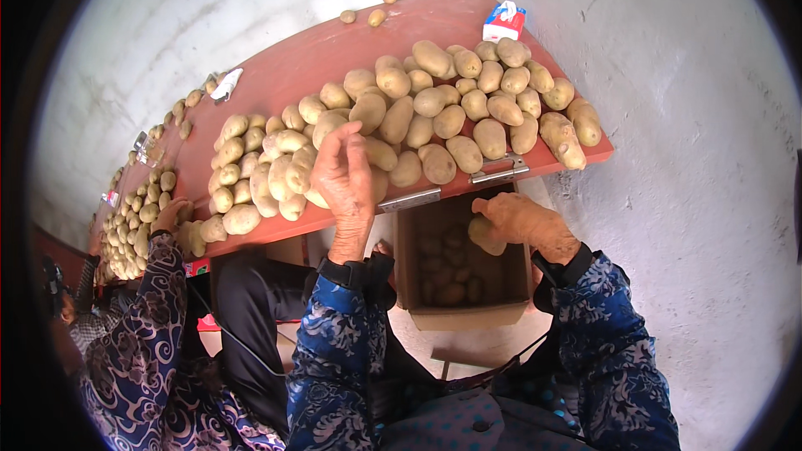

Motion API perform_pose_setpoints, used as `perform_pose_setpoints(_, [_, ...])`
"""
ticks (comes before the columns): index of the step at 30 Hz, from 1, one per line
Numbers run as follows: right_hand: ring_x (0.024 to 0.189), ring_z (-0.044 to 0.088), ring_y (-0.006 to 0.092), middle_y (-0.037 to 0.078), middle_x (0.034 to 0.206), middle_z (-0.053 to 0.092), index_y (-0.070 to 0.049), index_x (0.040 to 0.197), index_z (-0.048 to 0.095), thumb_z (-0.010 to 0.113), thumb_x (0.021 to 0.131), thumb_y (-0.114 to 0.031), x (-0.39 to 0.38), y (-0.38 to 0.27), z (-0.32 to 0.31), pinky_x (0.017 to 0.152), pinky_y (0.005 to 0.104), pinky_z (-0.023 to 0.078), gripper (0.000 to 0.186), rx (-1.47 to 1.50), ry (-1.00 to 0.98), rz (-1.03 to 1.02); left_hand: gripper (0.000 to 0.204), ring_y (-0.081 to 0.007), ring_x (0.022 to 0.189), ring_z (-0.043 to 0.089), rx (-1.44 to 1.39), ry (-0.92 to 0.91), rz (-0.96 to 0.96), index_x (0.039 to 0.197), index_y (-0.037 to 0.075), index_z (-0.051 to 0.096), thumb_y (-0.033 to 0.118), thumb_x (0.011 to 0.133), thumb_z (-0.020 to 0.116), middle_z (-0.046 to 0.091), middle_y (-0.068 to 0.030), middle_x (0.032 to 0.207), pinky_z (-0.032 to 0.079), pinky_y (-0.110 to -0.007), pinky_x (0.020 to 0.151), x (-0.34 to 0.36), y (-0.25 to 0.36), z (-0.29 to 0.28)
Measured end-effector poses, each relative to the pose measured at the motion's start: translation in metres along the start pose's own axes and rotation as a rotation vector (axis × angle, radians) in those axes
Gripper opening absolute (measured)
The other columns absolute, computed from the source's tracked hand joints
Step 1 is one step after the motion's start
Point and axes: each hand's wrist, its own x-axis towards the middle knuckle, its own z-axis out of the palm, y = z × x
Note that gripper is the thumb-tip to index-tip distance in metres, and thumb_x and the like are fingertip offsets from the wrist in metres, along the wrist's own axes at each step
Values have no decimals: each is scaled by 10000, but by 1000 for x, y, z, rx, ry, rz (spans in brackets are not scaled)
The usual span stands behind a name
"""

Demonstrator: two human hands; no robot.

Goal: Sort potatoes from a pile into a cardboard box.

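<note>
My left hand [342,179] is at the red table's near edge, among the potatoes [397,121], its fingers loosely bent and open, with nothing visible in them. My right hand [522,225] grips a pale potato [486,239] over an open cardboard box [451,317] below the table edge. More potatoes lie in the shadowed bottom of that box. Potatoes cover much of the table's front half, some right at the edge beside metal hinges [498,172].
Co-workers sit at the left; the nearest one's hand [171,215] touches smaller potatoes. A red-and-white tissue pack [504,27], a white crumpled item [225,85] and a glass container [149,149] are on the table [284,42]. Walls border it behind and at right.
</note>
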Motion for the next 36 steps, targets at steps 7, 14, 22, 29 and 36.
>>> perform_pose_setpoints(7, [965, 653, 366, 180, 905, 695, -62, 1207, 587, 683, 833, -281, 7, 12, 1, 867, 456, 499, 443, 67, 37, -145, 176, -106, 900, 589, 221, 154, 293, 1109, -14, 643, 40, 949, 590, 635, -46, 1016, 497, -265, 823, 18, -1, -10])
perform_pose_setpoints(14, [714, 684, 271, 152, 768, 695, -5, 1230, 569, 658, 850, -266, 8, -1, -16, 720, 380, 534, 470, 280, -82, -148, 364, -301, 1163, 545, 676, 67, 306, 1197, 40, 625, 85, 837, 657, 625, -166, 1175, 392, -454, 1052, 45, 15, -9])
perform_pose_setpoints(22, [662, 675, 243, 142, 756, 699, 0, 1228, 567, 646, 864, -257, 15, -12, -24, 663, 370, 528, 453, 378, -165, -156, 544, -388, 1227, 516, 1291, -371, 293, 1270, 47, 581, 289, 804, 723, 675, -206, 1113, 234, -537, 1147, 50, -3, 22])
perform_pose_setpoints(29, [644, 669, 221, 137, 776, 696, 2, 1223, 557, 661, 872, -241, 20, -8, -23, 621, 354, 525, 439, 405, -161, -170, 561, -392, 1163, 549, 1293, -313, 311, 1224, 52, 606, 291, 744, 772, 656, -193, 1116, 252, -555, 1125, 50, 1, 25])
perform_pose_setpoints(36, [635, 659, 155, 76, 810, 667, -20, 1210, 580, 660, 902, -242, 8, 7, -38, 601, 307, 520, 389, 643, -103, -77, 495, -364, 1024, 614, 680, -395, 205, 1178, 51, 612, 246, 751, 769, 650, -189, 1067, 478, -444, 923, 13, 34, 16])
